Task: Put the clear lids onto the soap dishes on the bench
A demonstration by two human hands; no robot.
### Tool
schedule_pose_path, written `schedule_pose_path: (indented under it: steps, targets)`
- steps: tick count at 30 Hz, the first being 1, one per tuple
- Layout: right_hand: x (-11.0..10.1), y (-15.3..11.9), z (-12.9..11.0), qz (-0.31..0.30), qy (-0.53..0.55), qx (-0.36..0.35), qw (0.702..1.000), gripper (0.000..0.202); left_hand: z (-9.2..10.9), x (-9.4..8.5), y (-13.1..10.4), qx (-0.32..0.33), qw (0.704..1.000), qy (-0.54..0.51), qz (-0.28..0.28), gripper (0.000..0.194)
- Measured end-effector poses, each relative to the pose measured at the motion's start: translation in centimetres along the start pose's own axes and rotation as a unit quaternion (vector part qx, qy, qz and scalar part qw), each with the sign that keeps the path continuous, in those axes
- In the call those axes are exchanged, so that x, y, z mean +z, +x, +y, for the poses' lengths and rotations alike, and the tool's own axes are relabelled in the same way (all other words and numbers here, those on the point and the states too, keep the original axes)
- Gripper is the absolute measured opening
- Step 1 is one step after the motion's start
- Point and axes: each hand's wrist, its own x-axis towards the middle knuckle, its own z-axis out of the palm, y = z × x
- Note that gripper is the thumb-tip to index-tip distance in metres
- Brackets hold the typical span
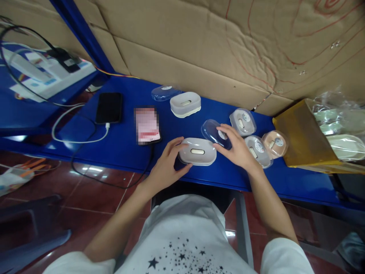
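An oval, pale grey dish (197,151) with a small white bar in its middle lies on the blue table before me. My left hand (172,158) holds its left end between thumb and fingers. A clear oval lid (213,131) with a round label is gripped at its right side by my right hand (235,146), just above and right of the dish. Behind, a similar white dish (186,103) stands without a lid, and another clear lid (165,92) lies to its left. Three lidded dishes, two greyish (242,121) and one peach (275,144), sit to the right.
A phone with a pixelated screen (147,125) and a black device (108,108) on a white cable lie to the left. A power strip (57,76) is at the far left. On the right stands a cardboard box (306,140) holding wrapped dishes. Cardboard sheeting (185,49) lines the back.
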Motion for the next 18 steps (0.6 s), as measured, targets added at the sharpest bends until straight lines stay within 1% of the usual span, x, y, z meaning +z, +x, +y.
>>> schedule_pose_path:
  steps: [2, 4, 5, 8, 13, 15, 18]
  targets:
    - [0.5, -0.7, -1.9, -0.051, 0.014, -0.045, 0.998, 0.060, -0.3, 0.2, -0.1, -0.016, 0.999, -0.032, 0.004, 0.076]
    - [1.1, -1.3, -3.4, -0.096, 0.005, -0.090, 0.991, 0.058, -0.6, 0.3, -0.2, -0.015, 0.998, -0.053, 0.005, 0.087]
    - [1.4, -1.4, -4.0, -0.103, -0.008, -0.106, 0.989, 0.057, -0.8, 0.3, -0.2, -0.013, 0.998, -0.058, 0.005, 0.090]
    - [1.9, -1.2, -4.7, -0.098, -0.046, -0.134, 0.985, 0.054, -1.0, 0.2, -0.1, -0.009, 0.998, -0.059, 0.001, 0.090]
    - [2.5, -1.2, -4.4, -0.091, -0.077, -0.165, 0.979, 0.053, -0.9, -0.1, 0.2, -0.003, 0.999, -0.034, -0.013, 0.087]
    - [3.1, -1.7, -4.3, -0.084, -0.094, -0.155, 0.980, 0.056, -0.8, 0.0, 0.1, 0.001, 0.999, -0.028, -0.019, 0.086]
    - [3.4, -2.7, -4.0, -0.075, -0.129, -0.114, 0.982, 0.061, -0.5, -0.2, 0.0, 0.015, 0.999, -0.029, -0.034, 0.082]
